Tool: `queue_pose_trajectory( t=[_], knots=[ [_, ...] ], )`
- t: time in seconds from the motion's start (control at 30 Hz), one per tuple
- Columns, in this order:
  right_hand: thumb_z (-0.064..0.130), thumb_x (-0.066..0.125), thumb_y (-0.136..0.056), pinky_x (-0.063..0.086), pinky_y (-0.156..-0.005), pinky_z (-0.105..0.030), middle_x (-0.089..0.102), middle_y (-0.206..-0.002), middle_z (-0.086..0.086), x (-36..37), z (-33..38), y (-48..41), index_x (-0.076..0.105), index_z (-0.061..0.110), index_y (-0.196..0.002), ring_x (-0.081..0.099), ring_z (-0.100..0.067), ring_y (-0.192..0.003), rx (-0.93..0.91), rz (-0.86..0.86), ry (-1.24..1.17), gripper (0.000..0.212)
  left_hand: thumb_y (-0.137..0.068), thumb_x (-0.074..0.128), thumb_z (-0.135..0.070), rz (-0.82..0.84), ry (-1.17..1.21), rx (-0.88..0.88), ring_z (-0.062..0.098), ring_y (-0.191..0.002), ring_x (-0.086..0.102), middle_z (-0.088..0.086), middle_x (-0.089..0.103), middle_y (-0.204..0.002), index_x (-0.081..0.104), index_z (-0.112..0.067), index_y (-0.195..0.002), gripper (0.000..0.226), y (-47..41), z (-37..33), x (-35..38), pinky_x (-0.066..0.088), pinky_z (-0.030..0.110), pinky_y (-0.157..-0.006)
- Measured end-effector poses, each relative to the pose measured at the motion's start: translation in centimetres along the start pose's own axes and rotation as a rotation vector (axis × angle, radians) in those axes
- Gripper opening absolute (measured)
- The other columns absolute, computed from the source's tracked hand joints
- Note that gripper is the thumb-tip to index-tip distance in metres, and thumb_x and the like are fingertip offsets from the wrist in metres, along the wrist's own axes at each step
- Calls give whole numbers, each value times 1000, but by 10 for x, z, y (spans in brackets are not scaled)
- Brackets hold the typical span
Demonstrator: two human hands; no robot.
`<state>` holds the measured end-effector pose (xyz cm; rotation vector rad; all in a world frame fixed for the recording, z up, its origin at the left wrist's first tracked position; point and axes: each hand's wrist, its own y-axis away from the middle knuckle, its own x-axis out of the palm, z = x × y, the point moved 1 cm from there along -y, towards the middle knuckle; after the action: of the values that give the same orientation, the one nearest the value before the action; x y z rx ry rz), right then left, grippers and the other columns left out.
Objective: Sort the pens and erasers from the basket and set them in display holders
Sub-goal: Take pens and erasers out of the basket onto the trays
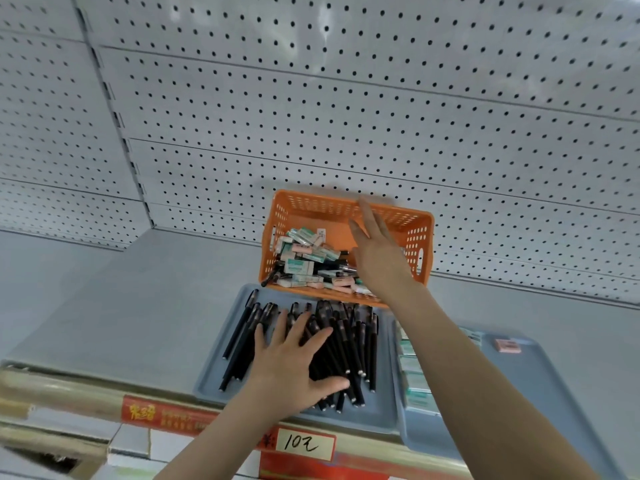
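1. Left hand [294, 362] lies open and flat on black pens [349, 344], likely steadying them in the grey tray [213, 382].
2. Right hand [377, 251], fingers straight and empty, hovers over the orange basket [311, 206] of erasers [304, 258].

left hand [294, 362]: flat, fingers spread, palm down | right hand [377, 251]: extended forward, fingers straight

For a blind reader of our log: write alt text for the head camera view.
A person's left hand lies flat on a pile of black pens in a grey tray, while the right hand reaches, fingers straight, over an orange basket of erasers behind it. A second tray at the right holds a row of erasers.
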<state>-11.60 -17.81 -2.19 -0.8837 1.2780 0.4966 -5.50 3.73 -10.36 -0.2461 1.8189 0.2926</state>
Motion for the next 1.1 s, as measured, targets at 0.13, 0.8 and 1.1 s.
queue_pose_trajectory(
  t=[0.13, 0.8, 1.1],
  knots=[
    [10, 62, -92, 43, -105, -58, 12, -163, -11, -12, 9, 22, 48, 11, -142, 22, -40, -146, -98, -141, -43, 52, -91, 28, -68, -174, -33, 55, 40, -146, 17, 2, 29, -157, 35, -38, -146, 63, -8, 9, 6, 14, 63, -115],
    [1, 76, -65, 59, -68, -34, 73, -102, -2, 19, 31, 72, 73, 15, -97, 70, -24, -86, -147, -10, -6, 35, -87, 65, -23, -526, 111, 111, 24, -111, 60, -5, 68, -116, 54, -24, -137, 51, -31, 20, -22, 53, 40, -91],
    [18, 49, -96, 47, -85, -35, 63, -118, -4, -31, 0, 84, 61, 19, -121, 55, -26, -108, 313, 67, 150, 28, -82, 73, -21, -681, -42, 162, 28, -97, 57, 2, 66, -100, 68, -17, -113, 31, -46, 11, -49, 53, 39, -78]
  ],
)
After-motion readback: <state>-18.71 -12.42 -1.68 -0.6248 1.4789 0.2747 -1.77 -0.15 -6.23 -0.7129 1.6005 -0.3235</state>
